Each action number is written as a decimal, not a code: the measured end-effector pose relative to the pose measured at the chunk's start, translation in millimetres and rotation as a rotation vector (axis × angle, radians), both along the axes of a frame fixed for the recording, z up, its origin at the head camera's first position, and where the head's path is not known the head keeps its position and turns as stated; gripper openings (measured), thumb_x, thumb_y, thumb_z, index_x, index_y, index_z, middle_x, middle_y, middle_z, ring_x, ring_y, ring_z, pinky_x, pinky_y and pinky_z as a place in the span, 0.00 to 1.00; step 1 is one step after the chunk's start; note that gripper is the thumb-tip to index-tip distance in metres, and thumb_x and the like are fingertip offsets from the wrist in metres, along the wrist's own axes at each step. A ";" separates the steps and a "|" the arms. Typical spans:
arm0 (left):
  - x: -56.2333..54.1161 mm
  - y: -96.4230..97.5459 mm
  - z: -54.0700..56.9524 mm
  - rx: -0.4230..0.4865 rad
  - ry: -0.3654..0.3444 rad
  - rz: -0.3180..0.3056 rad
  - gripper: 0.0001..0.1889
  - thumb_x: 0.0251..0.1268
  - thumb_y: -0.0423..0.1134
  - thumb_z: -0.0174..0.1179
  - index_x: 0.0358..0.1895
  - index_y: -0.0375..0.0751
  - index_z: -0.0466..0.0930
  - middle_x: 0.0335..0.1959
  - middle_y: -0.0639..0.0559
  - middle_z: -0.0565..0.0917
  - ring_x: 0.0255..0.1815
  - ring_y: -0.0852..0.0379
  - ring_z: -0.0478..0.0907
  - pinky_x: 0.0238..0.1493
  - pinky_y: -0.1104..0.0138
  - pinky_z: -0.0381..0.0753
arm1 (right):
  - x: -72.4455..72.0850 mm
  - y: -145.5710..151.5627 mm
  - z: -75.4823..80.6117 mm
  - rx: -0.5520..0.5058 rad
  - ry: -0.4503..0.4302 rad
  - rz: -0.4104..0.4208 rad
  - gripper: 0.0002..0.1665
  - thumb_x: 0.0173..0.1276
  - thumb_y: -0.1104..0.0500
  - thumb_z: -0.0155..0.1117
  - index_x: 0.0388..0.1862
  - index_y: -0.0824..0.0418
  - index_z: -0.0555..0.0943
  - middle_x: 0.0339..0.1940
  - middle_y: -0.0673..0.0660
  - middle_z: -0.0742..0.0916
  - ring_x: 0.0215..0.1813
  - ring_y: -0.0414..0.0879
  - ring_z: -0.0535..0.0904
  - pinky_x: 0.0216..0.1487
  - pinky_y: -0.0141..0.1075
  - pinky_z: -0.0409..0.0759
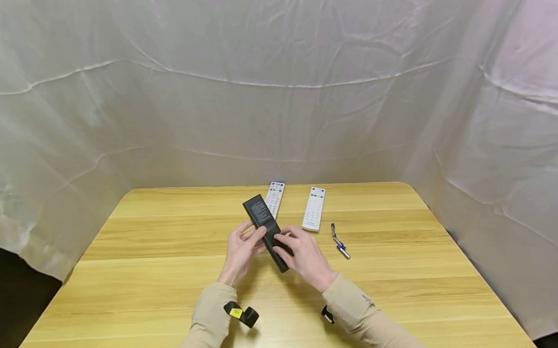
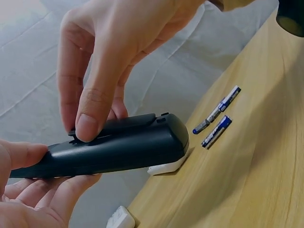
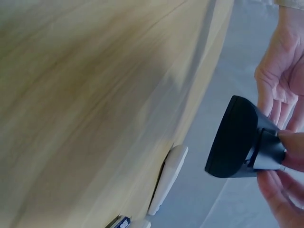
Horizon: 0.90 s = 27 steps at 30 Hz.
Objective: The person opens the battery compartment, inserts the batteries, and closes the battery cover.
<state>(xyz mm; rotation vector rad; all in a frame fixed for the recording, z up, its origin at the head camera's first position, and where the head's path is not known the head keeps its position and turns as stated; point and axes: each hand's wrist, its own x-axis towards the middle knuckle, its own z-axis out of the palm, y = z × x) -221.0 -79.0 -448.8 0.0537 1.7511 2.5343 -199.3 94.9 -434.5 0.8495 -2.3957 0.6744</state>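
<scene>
A black remote control (image 1: 260, 212) is held above the table, tilted, with its printed back facing up. My left hand (image 1: 240, 246) grips it from the left, thumb on the back and fingers underneath. My right hand (image 1: 306, 253) is at the lower half of the remote. In the left wrist view its thumb and fingers pinch the battery cover (image 2: 130, 125), whose gripped end stands raised from the body while the other end lies near the slots at the remote's tip. In the right wrist view the cover (image 3: 268, 151) sits at the remote's end, between thumb and fingers.
Two white remotes (image 1: 314, 209) lie buttons up toward the back of the wooden table (image 1: 148, 283); the left one (image 1: 275, 195) is partly hidden by the black remote. Blue-and-silver batteries (image 2: 216, 132) lie to the right of the hands. Grey cloth (image 1: 276, 117) hangs round the table.
</scene>
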 end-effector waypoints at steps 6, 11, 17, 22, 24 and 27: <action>-0.2 -0.4 1.8 0.006 -0.004 -0.009 0.23 0.73 0.30 0.57 0.68 0.28 0.68 0.55 0.29 0.84 0.38 0.59 0.89 0.45 0.64 0.92 | -4.8 5.1 0.7 -0.008 0.071 0.064 0.16 0.57 0.61 0.78 0.44 0.64 0.89 0.42 0.54 0.87 0.41 0.45 0.84 0.42 0.33 0.88; -0.9 -1.1 2.9 0.018 -0.019 -0.010 0.22 0.73 0.29 0.55 0.68 0.28 0.68 0.54 0.30 0.85 0.38 0.59 0.90 0.45 0.63 0.92 | -7.3 8.3 1.7 0.026 0.109 0.114 0.15 0.58 0.62 0.77 0.45 0.64 0.89 0.41 0.54 0.87 0.40 0.45 0.83 0.40 0.32 0.88; -0.7 -2.1 3.2 0.023 -0.013 -0.027 0.24 0.73 0.30 0.56 0.68 0.27 0.65 0.54 0.30 0.85 0.38 0.59 0.90 0.46 0.63 0.92 | -10.6 10.8 0.8 0.030 0.127 0.152 0.17 0.58 0.61 0.77 0.46 0.65 0.89 0.41 0.55 0.86 0.40 0.45 0.82 0.41 0.31 0.87; -0.9 -3.4 3.3 0.026 -0.014 -0.044 0.24 0.74 0.30 0.55 0.69 0.26 0.65 0.54 0.32 0.85 0.38 0.59 0.90 0.44 0.65 0.92 | -14.7 14.9 -1.0 -0.004 0.125 0.203 0.20 0.56 0.61 0.78 0.47 0.66 0.88 0.43 0.56 0.86 0.42 0.46 0.81 0.41 0.30 0.87; -0.8 -4.3 4.0 0.032 -0.016 -0.056 0.25 0.74 0.30 0.55 0.70 0.26 0.64 0.54 0.31 0.84 0.38 0.59 0.90 0.44 0.65 0.92 | -17.2 18.1 -1.4 -0.017 0.115 0.235 0.22 0.55 0.60 0.79 0.49 0.66 0.88 0.44 0.57 0.85 0.43 0.47 0.81 0.41 0.30 0.86; -0.2 -5.6 5.2 0.045 -0.017 -0.070 0.25 0.74 0.29 0.54 0.70 0.27 0.64 0.55 0.31 0.84 0.38 0.59 0.90 0.44 0.64 0.92 | -20.0 24.0 -1.7 -0.022 0.080 0.284 0.26 0.54 0.59 0.79 0.53 0.65 0.86 0.48 0.58 0.85 0.46 0.49 0.80 0.44 0.34 0.86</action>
